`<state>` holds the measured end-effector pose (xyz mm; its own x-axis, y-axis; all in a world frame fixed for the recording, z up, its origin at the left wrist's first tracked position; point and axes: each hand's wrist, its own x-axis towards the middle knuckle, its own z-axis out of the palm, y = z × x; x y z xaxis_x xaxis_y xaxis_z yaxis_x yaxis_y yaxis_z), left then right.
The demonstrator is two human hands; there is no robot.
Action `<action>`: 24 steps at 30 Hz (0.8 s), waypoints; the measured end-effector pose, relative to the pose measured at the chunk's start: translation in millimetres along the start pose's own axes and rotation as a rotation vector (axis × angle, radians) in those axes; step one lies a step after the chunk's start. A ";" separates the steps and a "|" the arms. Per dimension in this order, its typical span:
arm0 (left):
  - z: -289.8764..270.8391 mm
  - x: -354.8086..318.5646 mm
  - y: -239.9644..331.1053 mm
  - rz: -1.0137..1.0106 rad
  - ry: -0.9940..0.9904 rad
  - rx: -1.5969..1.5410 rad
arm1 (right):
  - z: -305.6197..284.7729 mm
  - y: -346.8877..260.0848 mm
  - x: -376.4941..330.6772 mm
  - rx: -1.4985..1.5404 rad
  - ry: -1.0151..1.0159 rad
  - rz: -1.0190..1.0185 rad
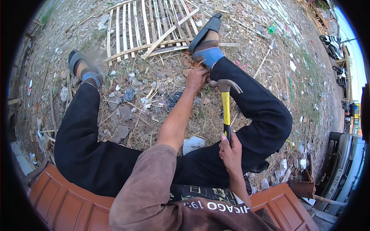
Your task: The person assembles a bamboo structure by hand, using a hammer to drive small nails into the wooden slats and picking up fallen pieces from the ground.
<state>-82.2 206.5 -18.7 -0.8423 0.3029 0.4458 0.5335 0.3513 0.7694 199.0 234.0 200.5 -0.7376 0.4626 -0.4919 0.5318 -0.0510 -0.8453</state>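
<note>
In my right hand [231, 154] is a claw hammer [226, 109] with a yellow and black handle. Its metal head points away from me, beside my right shin. My left arm reaches down between my legs, and the left hand [196, 79] is by my right ankle, close to the ground. Its fingers are bent together; whatever they hold is too small or hidden to name. Just beyond that hand lies a frame of pale wooden or bamboo slats [170, 34], crossed by a diagonal strip. My right sandal [206, 32] rests against its near right edge.
I sit on reddish-brown panelled wood [73, 200]. Dry grass, stones and litter cover the ground, with a white scrap [193, 144] between my legs and a green bottle [272, 28] farther off. A vehicle [339, 169] stands at the right, motorbikes [332, 46] beyond.
</note>
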 end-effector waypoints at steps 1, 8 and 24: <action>-0.2 0.4 1.7 -0.003 -0.009 0.007 | -0.7 -0.4 2.2 0.007 -0.003 0.008; 2.5 4.5 0.5 0.021 -0.029 0.025 | -15.3 5.1 20.9 0.122 -0.030 0.058; 5.5 3.0 1.0 0.035 -0.046 0.007 | -28.9 4.9 56.9 0.299 0.007 0.193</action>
<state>-83.8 212.6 -19.1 -0.8188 0.3551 0.4510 0.5633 0.3458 0.7504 171.7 285.7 174.4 -0.6320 0.4255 -0.6477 0.5149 -0.3941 -0.7613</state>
